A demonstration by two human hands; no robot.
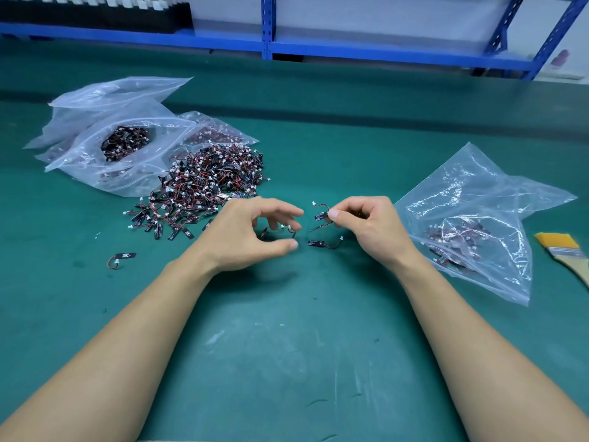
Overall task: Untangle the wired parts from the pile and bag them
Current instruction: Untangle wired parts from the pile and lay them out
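Note:
A tangled pile of small black wired parts with red wires and white plugs lies on the green table left of centre. My right hand pinches one or two wired parts above the table. Another wired part lies loose just below it. My left hand hovers with loosely curled fingers over a few parts on the mat, holding nothing that I can see. A clear plastic bag with several parts inside lies to the right of my right hand.
Clear bags, one holding many parts, lie behind the pile at the left. A single part lies apart at the left. A paintbrush rests at the right edge. A blue shelf frame stands behind the table.

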